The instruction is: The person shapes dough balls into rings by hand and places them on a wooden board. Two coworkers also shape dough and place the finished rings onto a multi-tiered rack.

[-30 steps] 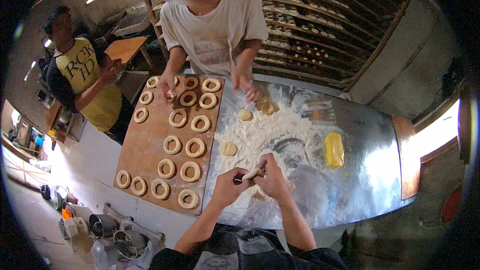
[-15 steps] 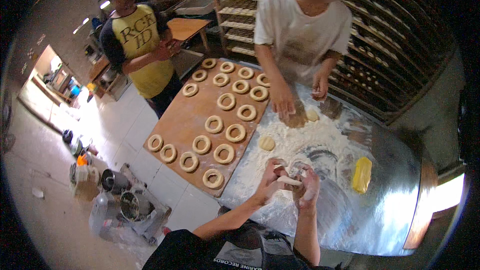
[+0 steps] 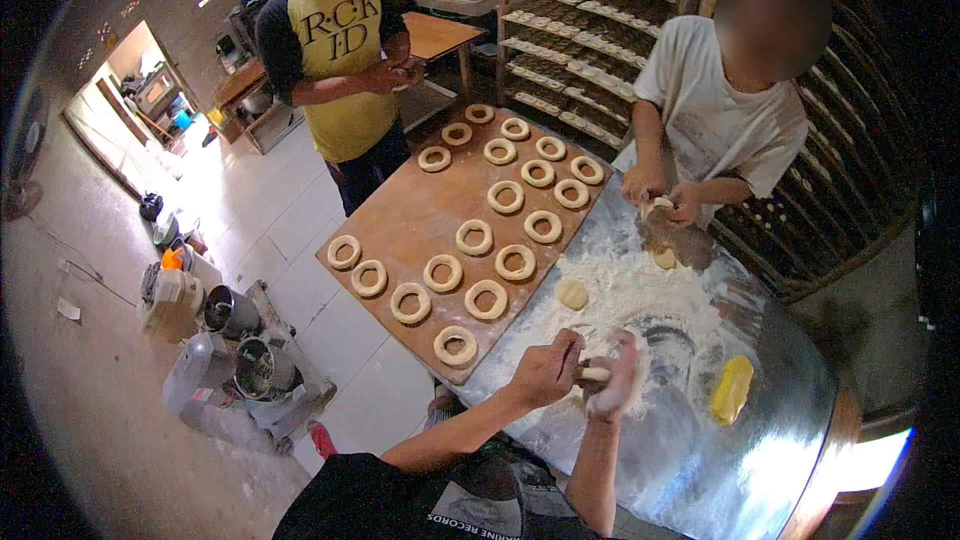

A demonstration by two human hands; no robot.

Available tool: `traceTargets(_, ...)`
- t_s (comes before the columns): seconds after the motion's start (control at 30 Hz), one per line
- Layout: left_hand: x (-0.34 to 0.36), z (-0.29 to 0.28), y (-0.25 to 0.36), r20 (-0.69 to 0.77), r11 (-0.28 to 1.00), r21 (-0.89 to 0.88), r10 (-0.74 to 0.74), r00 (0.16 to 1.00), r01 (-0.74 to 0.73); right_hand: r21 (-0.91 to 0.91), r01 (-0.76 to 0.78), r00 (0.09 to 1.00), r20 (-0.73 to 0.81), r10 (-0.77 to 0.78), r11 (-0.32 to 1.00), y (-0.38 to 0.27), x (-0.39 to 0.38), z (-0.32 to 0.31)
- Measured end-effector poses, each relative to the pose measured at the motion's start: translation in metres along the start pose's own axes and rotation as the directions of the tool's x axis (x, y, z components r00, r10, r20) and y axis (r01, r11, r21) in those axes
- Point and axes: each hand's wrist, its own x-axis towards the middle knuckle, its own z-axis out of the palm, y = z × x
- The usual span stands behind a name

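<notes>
Over the floured table [image 3: 560, 420], both my hands are on a small pale piece of dough [image 3: 594, 374], which shows between them. My left hand [image 3: 548, 370] has its fingers curled and closed at the dough's left side. My right hand [image 3: 617, 378], dusted with flour, grips from the other side. Fingers hide part of the dough, so its full shape cannot be told. A flat round of dough [image 3: 571, 294] lies in the flour just beyond my hands. Left of them, several dough rings [image 3: 486, 300] rest on a brown wooden board [image 3: 400, 230].
Across the table a co-worker in a white shirt [image 3: 705, 100] handles dough, with another dough piece [image 3: 665, 258] below. A person in a yellow shirt [image 3: 345, 60] stands beyond the board. A yellow packet [image 3: 732, 390] lies right. Racks [image 3: 570, 30] stand behind; metal pots [image 3: 265, 368] stand left.
The view has shifted, so the board sits farther right. My hands have turned around the dough. The white-shirted co-worker has raised both hands from the table and brought them together on a piece of dough.
</notes>
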Motion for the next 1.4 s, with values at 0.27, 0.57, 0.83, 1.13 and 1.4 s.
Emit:
traceTargets(0.27, 0.018, -0.072, -0.031, -0.166, 0.986, 0.083, 0.158, 0.973, -0.145, -0.11, -0.064, 0.954, 0.285, 0.093, 0.992, 0.025, 0.025, 0.074)
traceTargets(0.57, 0.049, -0.187, -0.09, -0.016, 0.976, 0.203, 0.088, 0.996, -0.083, -0.276, 0.265, 0.9, 0.415, -0.134, 0.924, 0.078, 0.052, 0.197)
traceTargets(0.83, 0.08, -0.256, -0.118, 0.108, 0.978, 0.101, -0.193, 0.975, 0.183, -0.379, 0.205, 0.908, 0.418, -0.031, 0.902, 0.077, 0.064, 0.271)
traceTargets(1.13, 0.119, -0.301, -0.188, -0.052, 0.629, 0.759, -0.2, 0.978, 0.168, -0.939, 0.206, 0.978, 0.193, -0.073, 0.276, 0.078, 0.093, 0.315)
traceTargets(1.4, 0.07, -0.299, -0.237, 0.224, 0.747, 0.663, -0.256, 0.94, 0.046, -0.948, 0.28, 0.96, 0.274, 0.057, -0.152, 0.144, 0.081, 0.319)
